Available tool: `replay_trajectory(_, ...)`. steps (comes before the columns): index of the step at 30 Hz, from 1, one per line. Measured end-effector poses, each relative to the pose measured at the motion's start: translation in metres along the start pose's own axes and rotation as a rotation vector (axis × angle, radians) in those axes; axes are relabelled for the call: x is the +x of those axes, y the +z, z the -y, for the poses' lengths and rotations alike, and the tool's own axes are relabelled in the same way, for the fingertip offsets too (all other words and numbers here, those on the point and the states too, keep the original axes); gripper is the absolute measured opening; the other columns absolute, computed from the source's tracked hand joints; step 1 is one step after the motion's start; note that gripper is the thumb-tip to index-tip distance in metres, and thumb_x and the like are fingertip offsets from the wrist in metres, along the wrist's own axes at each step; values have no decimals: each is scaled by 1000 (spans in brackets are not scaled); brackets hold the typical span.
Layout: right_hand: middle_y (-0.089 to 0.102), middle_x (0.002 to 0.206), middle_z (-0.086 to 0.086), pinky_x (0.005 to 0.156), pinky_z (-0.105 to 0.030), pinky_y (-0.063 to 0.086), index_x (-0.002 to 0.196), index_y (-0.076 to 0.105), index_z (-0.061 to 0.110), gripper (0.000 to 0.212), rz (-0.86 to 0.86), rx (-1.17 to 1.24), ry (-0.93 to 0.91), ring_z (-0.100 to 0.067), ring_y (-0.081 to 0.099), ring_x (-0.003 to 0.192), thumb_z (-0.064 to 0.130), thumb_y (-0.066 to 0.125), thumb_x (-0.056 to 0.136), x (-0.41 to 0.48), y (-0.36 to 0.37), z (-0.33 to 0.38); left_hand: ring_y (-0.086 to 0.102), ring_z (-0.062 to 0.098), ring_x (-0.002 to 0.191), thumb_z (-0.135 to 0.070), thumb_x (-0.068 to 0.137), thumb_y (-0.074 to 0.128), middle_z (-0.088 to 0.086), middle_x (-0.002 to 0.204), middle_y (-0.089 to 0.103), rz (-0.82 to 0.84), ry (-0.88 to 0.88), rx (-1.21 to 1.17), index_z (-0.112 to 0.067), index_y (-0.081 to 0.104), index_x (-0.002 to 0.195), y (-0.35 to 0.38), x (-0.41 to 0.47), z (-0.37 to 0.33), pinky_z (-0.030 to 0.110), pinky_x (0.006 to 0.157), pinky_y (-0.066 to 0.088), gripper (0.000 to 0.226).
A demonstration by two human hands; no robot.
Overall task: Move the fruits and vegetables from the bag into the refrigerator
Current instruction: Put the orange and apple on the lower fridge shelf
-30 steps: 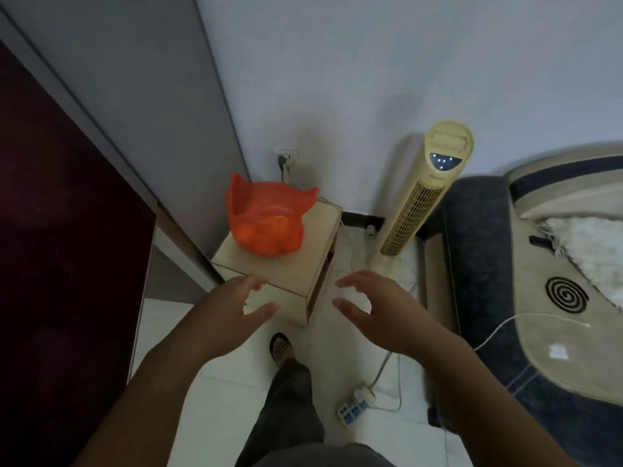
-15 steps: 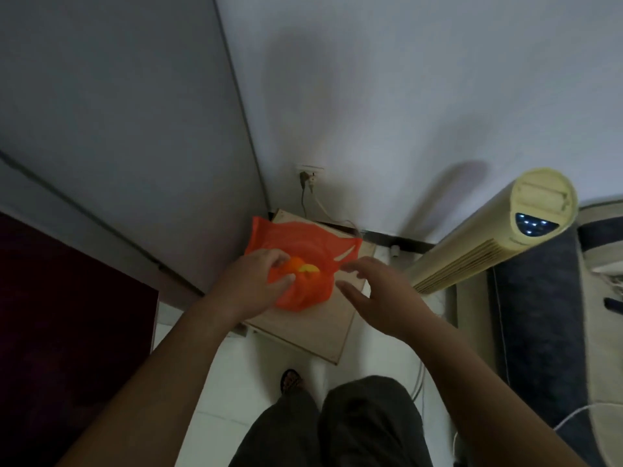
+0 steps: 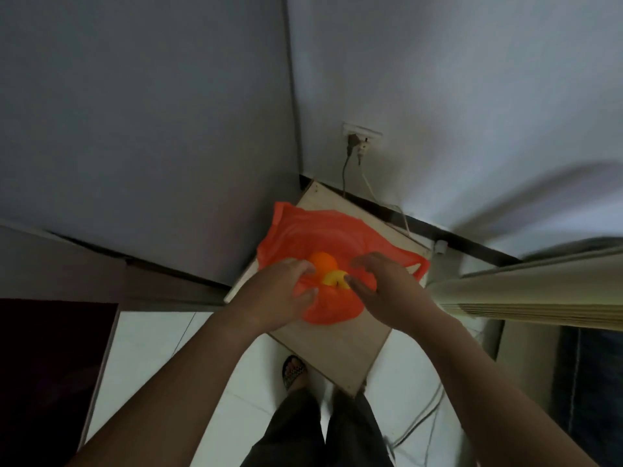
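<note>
An orange plastic bag lies open on a low wooden box in the room's corner. Inside the bag I see an orange and a smaller yellow fruit touching it. My left hand grips the bag's near left rim between thumb and fingers. My right hand holds the near right side of the bag, its thumb right beside the yellow fruit. A tall appliance with a grey side and a dark red front stands at the left, its door closed.
A cream tower fan leans in close on the right, with a dark sofa edge behind it. A wall socket with plugged cords is above the box. Cables lie on the white floor tiles. My sandalled foot is by the box.
I stepped up to the box and leaned over it. Both hands went from hovering open in the air to the bag; the left took its rim first, then the right reached it.
</note>
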State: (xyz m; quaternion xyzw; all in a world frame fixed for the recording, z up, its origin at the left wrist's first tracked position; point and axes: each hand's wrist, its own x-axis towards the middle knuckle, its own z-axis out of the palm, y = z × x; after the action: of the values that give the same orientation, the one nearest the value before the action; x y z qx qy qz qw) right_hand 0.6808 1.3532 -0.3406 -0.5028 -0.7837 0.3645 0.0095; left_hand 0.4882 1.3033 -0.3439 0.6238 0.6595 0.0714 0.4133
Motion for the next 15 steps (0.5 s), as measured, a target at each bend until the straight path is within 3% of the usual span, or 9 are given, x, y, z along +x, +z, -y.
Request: replay_trajectory(15, 52, 129, -2, 84, -22, 36, 129, 48, 18, 38, 13, -23, 13, -18, 51, 110, 33, 47, 95, 72, 34, -31, 52, 18, 112, -28, 88, 55, 1, 124, 55, -64, 28, 50, -18, 52, 126, 35, 84, 32, 31, 91, 43, 39)
